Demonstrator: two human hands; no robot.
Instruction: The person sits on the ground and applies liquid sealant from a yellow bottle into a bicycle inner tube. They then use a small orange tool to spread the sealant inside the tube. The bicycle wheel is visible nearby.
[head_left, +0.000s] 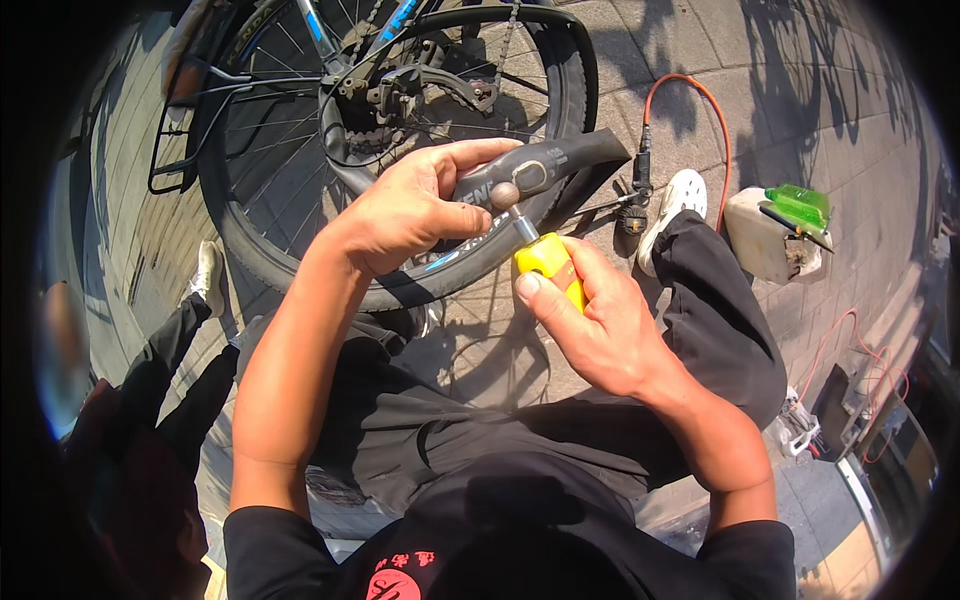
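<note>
A flattened black inner tube stretches across in front of the bicycle wheel. My left hand is closed on its left part, with the thumb below and the fingers along the top. A light-edged oval mark shows on the rubber. In my right hand is a yellow hand grinder with a silver shaft and a brown ball-shaped head. That head overlaps the tube's lower edge beside my left thumb; whether it touches the rubber I cannot tell. Behind the tube stands the bicycle's rear wheel.
An orange air hose with a black fitting lies right of the wheel. Beyond my white shoe sits a whitish container topped by a green piece. Another person's legs are at the left. Several tools lie far right.
</note>
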